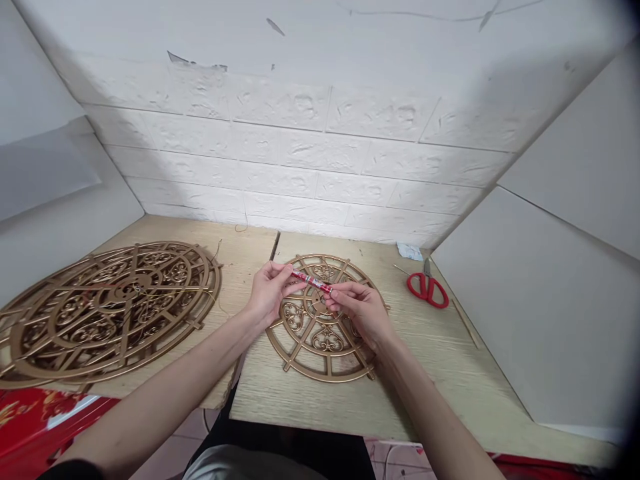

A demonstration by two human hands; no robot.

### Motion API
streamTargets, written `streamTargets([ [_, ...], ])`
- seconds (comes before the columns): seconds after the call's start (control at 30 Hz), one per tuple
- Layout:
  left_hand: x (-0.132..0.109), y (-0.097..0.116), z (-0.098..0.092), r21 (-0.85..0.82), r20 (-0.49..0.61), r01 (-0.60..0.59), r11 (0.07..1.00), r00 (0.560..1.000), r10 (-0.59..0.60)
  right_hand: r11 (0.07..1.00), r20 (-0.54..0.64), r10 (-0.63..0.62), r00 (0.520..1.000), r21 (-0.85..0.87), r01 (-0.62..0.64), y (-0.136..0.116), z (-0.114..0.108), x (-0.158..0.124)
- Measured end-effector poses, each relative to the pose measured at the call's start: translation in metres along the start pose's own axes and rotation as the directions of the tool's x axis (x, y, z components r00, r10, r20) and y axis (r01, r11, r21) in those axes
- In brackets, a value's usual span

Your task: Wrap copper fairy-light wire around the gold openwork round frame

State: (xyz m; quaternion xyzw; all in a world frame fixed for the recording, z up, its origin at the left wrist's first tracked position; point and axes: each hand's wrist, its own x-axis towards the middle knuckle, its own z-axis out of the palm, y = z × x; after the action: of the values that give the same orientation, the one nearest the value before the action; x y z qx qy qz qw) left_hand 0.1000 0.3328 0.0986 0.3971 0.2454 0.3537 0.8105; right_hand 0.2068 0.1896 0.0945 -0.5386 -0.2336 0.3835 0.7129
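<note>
A slim red stick with a white pattern (311,280), pen-like in shape, is held out level between my two hands. My left hand (267,293) is closed on its left end, thumb and fingers pinching it. At the other end, my right hand (363,310) has its fingertips pinched around the stick. Just below lies a round gold lattice panel (330,378) with scrollwork and short tabs around its rim, flat on the pale wooden table (280,407). Both hands hover over this panel and partly hide it.
Several similar gold panels (107,363) are stacked at left, with loose thread on top. Red-handled scissors (427,291), a blue-white packet (410,251) and a thin gold strip (465,323) lie at right. White walls (320,160) enclose the back and sides.
</note>
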Motion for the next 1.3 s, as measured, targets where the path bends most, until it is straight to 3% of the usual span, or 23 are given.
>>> streamTargets([
  [0.2,-0.004,-0.002,0.0,0.018,0.015,-0.071,0.997,0.997,0.071,1.0,-0.021,0.016,1.0,0.0,-0.016,0.004,-0.002,0.002],
  [0.57,-0.001,-0.001,0.0,0.017,0.011,-0.047,0.999,0.999,0.047,0.999,0.035,0.037,0.999,0.013,-0.038,-0.003,0.001,0.0],
  [0.73,-0.001,-0.005,-0.001,0.012,-0.02,-0.067,0.998,0.998,0.067,0.997,-0.019,-0.034,0.999,-0.073,0.033,0.001,0.003,-0.001],
  [0.93,-0.003,-0.006,0.001,0.055,-0.051,-0.107,0.993,0.993,0.11,0.995,-0.059,-0.036,0.998,-0.1,0.03,0.005,0.004,0.0],
  [1.3,0.0,0.002,0.001,0.059,-0.086,-0.1,0.993,0.991,0.105,0.996,0.016,-0.017,1.0,-0.093,0.019,0.004,0.009,-0.001],
])
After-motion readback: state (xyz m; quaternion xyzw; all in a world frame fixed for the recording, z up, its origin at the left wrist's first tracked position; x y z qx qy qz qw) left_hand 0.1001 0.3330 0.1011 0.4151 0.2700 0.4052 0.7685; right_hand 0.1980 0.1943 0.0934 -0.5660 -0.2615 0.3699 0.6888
